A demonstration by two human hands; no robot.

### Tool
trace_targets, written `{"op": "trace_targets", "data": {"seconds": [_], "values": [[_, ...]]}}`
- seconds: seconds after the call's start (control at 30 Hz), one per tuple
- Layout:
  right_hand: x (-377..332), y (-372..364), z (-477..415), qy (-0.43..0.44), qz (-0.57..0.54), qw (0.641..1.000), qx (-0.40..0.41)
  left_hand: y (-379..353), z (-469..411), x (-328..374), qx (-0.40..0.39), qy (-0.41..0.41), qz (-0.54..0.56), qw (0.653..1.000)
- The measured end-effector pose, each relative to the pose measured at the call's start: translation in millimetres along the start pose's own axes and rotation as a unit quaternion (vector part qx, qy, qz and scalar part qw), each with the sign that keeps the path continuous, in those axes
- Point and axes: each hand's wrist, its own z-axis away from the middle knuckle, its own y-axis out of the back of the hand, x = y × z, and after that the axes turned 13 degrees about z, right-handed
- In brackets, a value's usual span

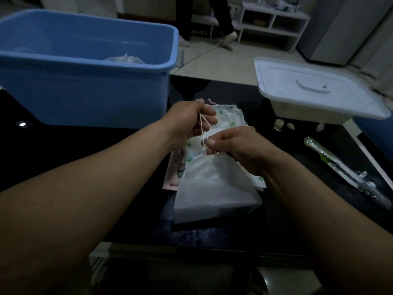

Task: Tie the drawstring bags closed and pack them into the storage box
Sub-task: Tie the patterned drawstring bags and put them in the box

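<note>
Head view, dim light.

- Both hands are raised over the middle of the dark table (63, 150), close together but not touching.
- Left hand (190, 122): fingers curled, pinching the upper end of the cord (202, 133).
- Right hand (236, 149): thumb and forefinger pinching the lower end of the cord, right at the neck of the white bag (212, 186).
- The cord runs taut and steep between the two pinches, from far-left down to near-right.
- The white bag hangs from the right hand's pinch. Its long axis runs from the neck toward the person, and its bottom edge rests on the table.
- The neck looks gathered. I cannot tell whether a knot has formed.
- A printed bag (230, 118) lies flat under and beyond the hands, mouth toward the far side. More fabric edges show at the left of the pile.
- The blue box (89, 60) stands far-left of the hands, open. A pale bundle (125, 59) shows inside, near its right wall.
- A white lid (314, 90) sits on a woven basket (308, 112) at far right.

Judgement:
- The step in hand is tying the white bag, with packing to follow.
- The box lies left and away from the bag, so the left arm is the nearer one.
- The bag must clear the box's tall near wall, so the move should be a lift up and over.
- The right hand would have to reach across the body.
</note>
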Motion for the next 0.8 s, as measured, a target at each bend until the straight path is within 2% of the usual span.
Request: {"op": "trace_targets", "data": {"seconds": [0.23,0.37,0.63,0.73,0.8], "values": [[1.9,0.9,-2.5,0.026,0.001,0.999,-0.019,-3.2,1.7,2.6,-0.069,-0.020,-0.036,0.997],[2.6,1.8,-1.7,0.032,0.003,0.998,-0.045,1.2,-0.8,5.7,-0.047,-0.029,-0.047,0.997],[-8.5,-10.6,1.0,0.045,0.059,0.997,-0.015,-3.3,-0.2,7.9,-0.041,-0.023,0.018,0.999],[-5.3,-5.2,0.7,0.045,0.057,0.997,-0.006,-0.7,0.3,7.7,-0.064,-0.017,-0.049,0.997],[0.7,1.3,-0.8,0.050,0.013,0.999,0.013,-3.2,6.4,6.2,-0.086,0.005,-0.117,0.989]]}}
